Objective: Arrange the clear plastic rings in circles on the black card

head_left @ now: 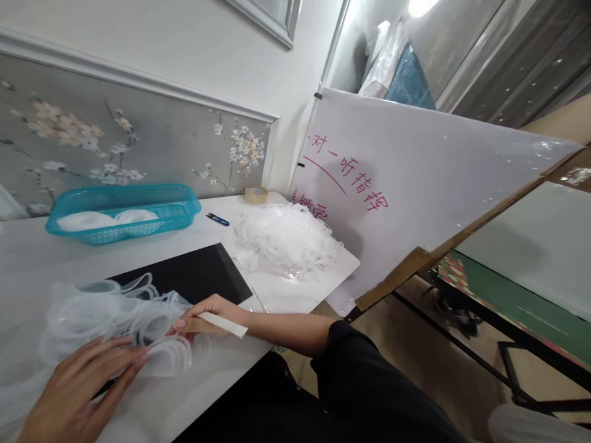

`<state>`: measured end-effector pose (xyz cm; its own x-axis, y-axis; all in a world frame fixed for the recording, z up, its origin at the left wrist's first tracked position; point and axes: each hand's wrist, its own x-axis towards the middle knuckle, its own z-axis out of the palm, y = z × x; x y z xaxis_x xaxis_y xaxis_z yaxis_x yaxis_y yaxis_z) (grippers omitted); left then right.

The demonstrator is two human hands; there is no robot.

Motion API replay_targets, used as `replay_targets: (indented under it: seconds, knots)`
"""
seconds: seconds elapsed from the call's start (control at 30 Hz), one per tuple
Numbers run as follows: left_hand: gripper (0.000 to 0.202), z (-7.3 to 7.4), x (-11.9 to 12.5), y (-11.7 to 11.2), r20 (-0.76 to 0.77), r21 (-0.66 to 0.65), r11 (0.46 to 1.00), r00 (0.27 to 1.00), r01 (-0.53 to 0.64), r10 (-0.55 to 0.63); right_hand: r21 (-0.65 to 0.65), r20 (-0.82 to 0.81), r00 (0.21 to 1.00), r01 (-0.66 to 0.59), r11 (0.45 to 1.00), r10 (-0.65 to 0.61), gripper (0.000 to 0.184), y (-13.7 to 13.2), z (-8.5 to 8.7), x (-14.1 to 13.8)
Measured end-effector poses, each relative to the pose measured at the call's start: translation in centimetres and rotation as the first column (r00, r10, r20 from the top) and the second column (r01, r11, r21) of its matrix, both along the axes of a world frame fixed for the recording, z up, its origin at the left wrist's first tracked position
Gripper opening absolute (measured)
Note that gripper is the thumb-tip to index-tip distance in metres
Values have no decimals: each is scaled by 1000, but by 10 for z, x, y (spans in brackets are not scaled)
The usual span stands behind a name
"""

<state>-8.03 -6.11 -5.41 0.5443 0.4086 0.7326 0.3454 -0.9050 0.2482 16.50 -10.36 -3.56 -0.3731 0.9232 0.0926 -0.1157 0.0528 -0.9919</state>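
My left hand lies flat, fingers stretched out, on a heap of clear plastic rings at the near left of the white table. My right hand is closed round a white stick-like tool, its fingertips touching the rings at the heap's right edge. A black sheet lies under and behind the rings.
A teal basket with white pieces stands at the back left. Small blue-handled snips, a tape roll and a second pile of clear plastic lie further right. A white board with red writing leans beside the table's right end.
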Motion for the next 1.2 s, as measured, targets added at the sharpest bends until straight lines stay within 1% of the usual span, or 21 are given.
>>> replay_targets:
  seconds: [0.07,0.1,0.17,0.23,0.3,0.37,0.4,0.47,0.5,0.57,0.63,0.7,0.8,0.9,1.0,1.07,1.2]
  knots:
    - [48,4,2,-7,-7,-71,997,1000,-1,0,-29,-62,996,-69,997,67,48,-1,1,-2]
    - [48,6,2,-10,-8,-90,996,1000,0,-1,-36,-76,994,-80,996,78,50,-1,1,-3]
    - [48,10,3,-13,-16,-73,997,1000,5,-6,-38,-52,997,-65,997,63,52,-2,1,-4]
    - [49,13,4,-13,-25,-23,1000,999,20,-20,0,39,999,-34,999,34,53,-2,0,-4]
    - [51,17,6,-12,-39,35,998,998,49,-48,100,174,985,-22,995,4,46,-4,0,-3]
    - [52,21,9,-16,-84,90,993,994,81,-73,202,304,952,-40,979,-24,37,-9,1,-2]
    - [50,23,10,-20,-124,110,989,988,102,-88,236,351,936,-54,970,-33,35,-13,3,-2]
    - [37,29,13,-32,-156,140,986,985,92,-70,269,404,914,-81,960,-36,33,-22,5,-4]
    - [33,32,15,-39,-170,135,986,983,94,-71,279,405,913,-76,957,-46,33,-26,7,-5]
    - [29,37,18,-50,-166,89,995,986,33,-17,291,389,920,-75,954,-47,34,-33,8,-6]
    - [30,40,20,-56,-221,17,1000,975,21,-17,268,370,929,-101,958,-6,35,-36,9,-6]
    - [30,43,20,-59,-268,-13,1000,963,18,-21,250,344,939,-108,962,16,36,-39,10,-7]
    - [23,47,18,-63,-288,30,999,957,26,-16,235,357,934,-93,967,3,36,-44,13,-10]
    - [13,52,17,-67,-239,106,993,971,50,-23,231,378,925,-62,971,-30,33,-45,14,-13]
    - [14,55,17,-66,-239,153,986,970,74,-36,254,350,935,-48,966,-46,33,-42,14,-13]
    - [14,55,17,-63,-271,150,984,961,97,-53,256,338,940,-52,965,-39,34,-38,13,-12]
    - [15,49,16,-55,-287,59,990,953,124,-102,260,320,947,-67,963,-21,30,-32,13,-9]
